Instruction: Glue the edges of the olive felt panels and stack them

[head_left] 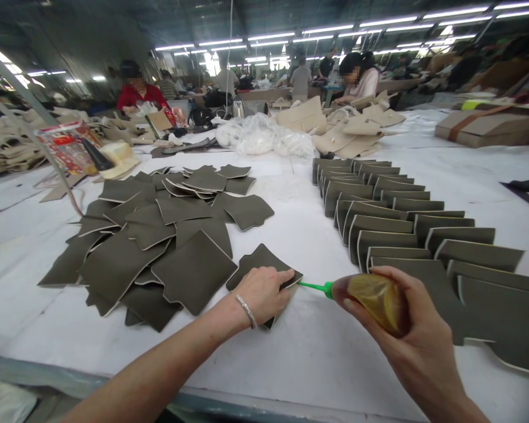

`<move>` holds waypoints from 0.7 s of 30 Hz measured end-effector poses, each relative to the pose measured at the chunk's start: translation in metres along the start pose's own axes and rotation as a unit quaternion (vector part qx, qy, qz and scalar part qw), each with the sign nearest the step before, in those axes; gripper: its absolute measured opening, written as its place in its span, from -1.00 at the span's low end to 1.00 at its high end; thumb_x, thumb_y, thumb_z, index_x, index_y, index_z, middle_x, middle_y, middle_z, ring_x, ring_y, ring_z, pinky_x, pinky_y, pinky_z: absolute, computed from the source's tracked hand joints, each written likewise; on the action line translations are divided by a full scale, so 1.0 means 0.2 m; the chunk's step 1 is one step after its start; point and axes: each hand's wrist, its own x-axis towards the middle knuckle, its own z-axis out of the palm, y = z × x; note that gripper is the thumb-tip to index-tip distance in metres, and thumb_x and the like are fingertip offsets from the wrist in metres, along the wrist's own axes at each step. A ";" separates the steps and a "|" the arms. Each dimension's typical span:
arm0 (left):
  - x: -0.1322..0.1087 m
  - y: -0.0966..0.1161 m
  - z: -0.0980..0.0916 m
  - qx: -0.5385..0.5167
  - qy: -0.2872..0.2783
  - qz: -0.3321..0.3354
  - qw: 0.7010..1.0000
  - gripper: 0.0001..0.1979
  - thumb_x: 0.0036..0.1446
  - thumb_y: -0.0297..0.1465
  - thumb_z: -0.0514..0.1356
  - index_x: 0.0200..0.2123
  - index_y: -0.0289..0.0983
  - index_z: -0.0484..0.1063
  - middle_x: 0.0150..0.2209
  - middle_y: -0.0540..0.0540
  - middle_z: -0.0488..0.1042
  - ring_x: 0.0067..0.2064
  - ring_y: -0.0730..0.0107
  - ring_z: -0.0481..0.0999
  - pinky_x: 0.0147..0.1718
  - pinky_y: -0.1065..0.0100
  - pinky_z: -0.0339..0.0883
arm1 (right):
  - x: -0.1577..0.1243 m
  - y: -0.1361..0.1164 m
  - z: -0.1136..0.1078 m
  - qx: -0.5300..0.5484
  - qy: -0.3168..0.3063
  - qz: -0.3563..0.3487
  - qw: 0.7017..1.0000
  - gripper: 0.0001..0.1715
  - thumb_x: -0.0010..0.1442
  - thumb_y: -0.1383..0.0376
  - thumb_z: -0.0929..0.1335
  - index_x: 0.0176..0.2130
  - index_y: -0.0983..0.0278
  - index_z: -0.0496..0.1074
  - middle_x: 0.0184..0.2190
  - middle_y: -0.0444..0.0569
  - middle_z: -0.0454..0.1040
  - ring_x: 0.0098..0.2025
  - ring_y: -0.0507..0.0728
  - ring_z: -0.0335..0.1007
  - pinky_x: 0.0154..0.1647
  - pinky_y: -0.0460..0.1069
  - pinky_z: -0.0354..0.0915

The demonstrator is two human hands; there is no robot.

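Left fingers (286, 274) atop dark panel (258, 257); amber bottle (374, 295) within right fingers (399, 274).

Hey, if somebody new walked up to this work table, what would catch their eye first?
Probably the amber bottle in the right hand, its green nozzle pointing at the corner of a dark piece under the left hand. Next might come the jumbled pile of dark pieces at left on the white table, against neat overlapping rows at right.

One head-worn view; faces forward and down; close above the white table (312, 358).
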 end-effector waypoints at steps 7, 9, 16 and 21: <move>0.00 0.00 0.00 -0.006 0.009 0.005 1.000 -0.47 0.16 -0.41 -0.02 0.20 -0.11 0.35 -0.22 -0.11 0.54 -0.19 0.14 0.54 -0.22 0.25 0.36 | 0.03 0.06 -0.01 0.009 0.039 -0.001 0.999 -0.38 0.06 -0.10 0.46 0.02 0.06 0.32 -0.11 -0.07 0.40 -0.15 0.32 0.38 -0.16 0.14 0.31; 0.00 0.00 0.00 -0.008 0.010 0.004 1.000 -0.47 0.16 -0.41 -0.02 0.19 -0.12 0.36 -0.22 -0.12 0.54 -0.20 0.13 0.54 -0.22 0.24 0.36 | 0.03 0.08 0.00 0.004 0.023 -0.002 1.000 -0.39 0.07 -0.08 0.46 0.02 0.07 0.32 -0.13 -0.09 0.42 -0.19 0.28 0.40 -0.22 0.09 0.34; 0.00 0.00 0.00 -0.014 0.008 0.005 1.000 -0.47 0.16 -0.41 -0.03 0.19 -0.14 0.36 -0.19 -0.14 0.55 -0.17 0.10 0.55 -0.20 0.21 0.36 | 0.02 0.10 -0.01 0.021 0.021 0.021 0.999 -0.40 0.05 -0.07 0.48 0.00 0.08 0.34 -0.18 -0.13 0.44 -0.22 0.19 0.41 -0.23 -0.02 0.34; 0.00 -0.01 0.01 -0.011 0.008 0.007 1.000 -0.47 0.16 -0.43 -0.04 0.19 -0.16 0.36 -0.22 -0.14 0.54 -0.18 0.11 0.54 -0.18 0.21 0.36 | -0.01 0.13 0.00 0.038 -0.029 0.030 0.998 -0.45 0.10 -0.04 0.46 0.01 0.07 0.34 -0.20 -0.15 0.45 -0.27 0.14 0.43 -0.29 -0.08 0.36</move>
